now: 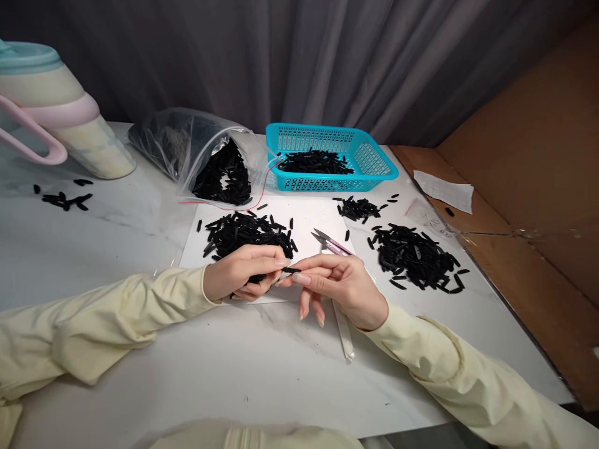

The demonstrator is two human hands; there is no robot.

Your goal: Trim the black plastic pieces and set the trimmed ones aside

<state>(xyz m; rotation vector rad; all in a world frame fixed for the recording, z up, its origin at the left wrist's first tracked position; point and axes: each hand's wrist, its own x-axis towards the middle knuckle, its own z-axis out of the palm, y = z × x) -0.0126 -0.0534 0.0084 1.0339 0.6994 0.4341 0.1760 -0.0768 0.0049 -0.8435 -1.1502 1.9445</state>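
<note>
Between my two hands is a small, narrow black piece (292, 270), its exact kind not clear. My left hand (248, 269) pinches its left end between thumb and forefinger, the other fingers curled below, where more black shows. On the right end, the thumb and forefinger of my right hand (344, 284) close, while its lower fingers hang loose. Just beyond my left hand, a heap of similar black pieces (248, 232) lies on a white sheet (189, 249). Small pointed snips (331, 242) rest behind my right hand, and a thin white strip (345, 337) sticks out under it.
Farther back are an open clear bag (182, 140) of black pieces and a blue basket (327, 183) holding more. Two piles, a small one (359, 209) and a larger one (414, 257), lie right. A tumbler (88, 134) stands left; a cardboard box (528, 187) borders the right.
</note>
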